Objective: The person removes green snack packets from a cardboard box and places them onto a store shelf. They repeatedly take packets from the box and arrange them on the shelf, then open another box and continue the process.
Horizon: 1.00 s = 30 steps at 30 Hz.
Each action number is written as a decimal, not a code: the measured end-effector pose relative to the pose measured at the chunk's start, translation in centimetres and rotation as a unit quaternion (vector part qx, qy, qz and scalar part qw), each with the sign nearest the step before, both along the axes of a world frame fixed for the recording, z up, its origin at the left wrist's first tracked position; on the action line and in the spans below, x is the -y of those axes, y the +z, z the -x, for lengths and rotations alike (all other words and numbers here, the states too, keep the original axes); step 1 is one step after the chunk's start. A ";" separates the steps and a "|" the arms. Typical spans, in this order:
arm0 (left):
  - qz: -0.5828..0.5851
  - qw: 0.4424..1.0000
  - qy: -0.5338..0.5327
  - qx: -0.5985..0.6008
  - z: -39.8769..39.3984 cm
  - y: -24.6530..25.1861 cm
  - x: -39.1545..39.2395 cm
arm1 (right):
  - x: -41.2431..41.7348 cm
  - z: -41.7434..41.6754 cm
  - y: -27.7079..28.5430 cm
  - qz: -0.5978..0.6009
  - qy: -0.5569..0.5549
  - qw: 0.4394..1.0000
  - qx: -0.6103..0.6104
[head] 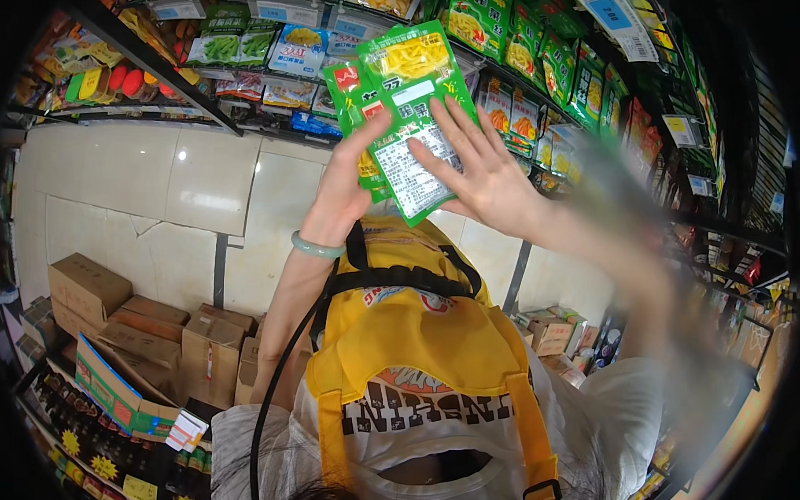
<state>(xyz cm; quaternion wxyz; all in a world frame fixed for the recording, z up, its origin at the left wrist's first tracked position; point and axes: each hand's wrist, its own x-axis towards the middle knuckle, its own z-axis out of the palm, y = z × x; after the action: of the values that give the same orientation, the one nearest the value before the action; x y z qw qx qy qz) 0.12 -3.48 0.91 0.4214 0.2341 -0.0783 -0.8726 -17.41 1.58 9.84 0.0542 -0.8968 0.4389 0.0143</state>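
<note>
Two green plastic pouches of shredded pickled vegetable are held up over my apron, close to the shelf. The front pouch [412, 71] shows its printed back and overlaps the rear pouch [347, 100]. My left hand [348, 176] grips both at their left side, its thumb over the front and its other fingers hidden behind. My right hand [483, 164] lies across the right part of the front pouch with fingers spread on its face. Its thumb seems to pass behind the lower edge, mostly hidden. A pale green bangle [317, 246] circles my left wrist.
Similar green pouches [478, 22] hang in rows on the shelf ahead and right. Other snack packets [297, 48] fill the shelf at left. Cardboard boxes [212, 352] stand on the tiled floor [199, 171] by a bottle shelf. A black cable [273, 393] runs along my left arm.
</note>
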 end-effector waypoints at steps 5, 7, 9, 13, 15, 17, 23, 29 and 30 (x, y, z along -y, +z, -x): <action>-0.081 0.980 -0.024 -0.180 -0.7 -0.7 1.1 | 0.0 1.6 0.5 0.042 0.123 0.991 -0.031; -0.074 0.975 -0.066 -0.201 -1.1 -1.6 1.3 | 0.2 2.8 0.8 -0.032 0.136 0.978 0.152; 0.008 0.963 -0.116 -0.242 -1.3 -2.0 1.3 | -0.2 3.5 0.2 -0.117 0.088 0.925 0.350; -0.027 0.987 -0.118 -0.105 0.4 -0.7 0.7 | -2.0 2.2 -2.4 -0.050 -0.412 0.733 0.538; -0.054 0.993 -0.073 -0.069 0.7 0.5 0.8 | -1.5 1.4 -3.6 -0.058 -0.454 0.638 0.619; -0.065 0.997 -0.032 -0.016 0.5 1.4 0.7 | -1.4 0.5 -3.1 -0.097 -0.459 0.597 0.651; -0.082 0.993 -0.088 0.013 -0.4 1.0 1.0 | 0.6 1.5 -0.5 0.039 -0.328 0.868 0.371; -0.077 0.992 -0.099 0.030 0.6 1.4 -0.2 | 3.8 4.3 4.1 -0.224 -0.303 0.904 0.204; -0.084 0.992 -0.069 0.061 0.3 2.0 -0.3 | 4.0 5.0 4.9 -0.259 -0.300 0.898 0.193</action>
<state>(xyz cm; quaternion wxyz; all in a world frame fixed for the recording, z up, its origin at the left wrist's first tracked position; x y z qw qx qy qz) -0.17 -3.14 2.90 0.3332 0.3156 -0.0469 -0.8872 -22.43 -2.38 14.75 0.3695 -0.6618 0.6492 -0.0628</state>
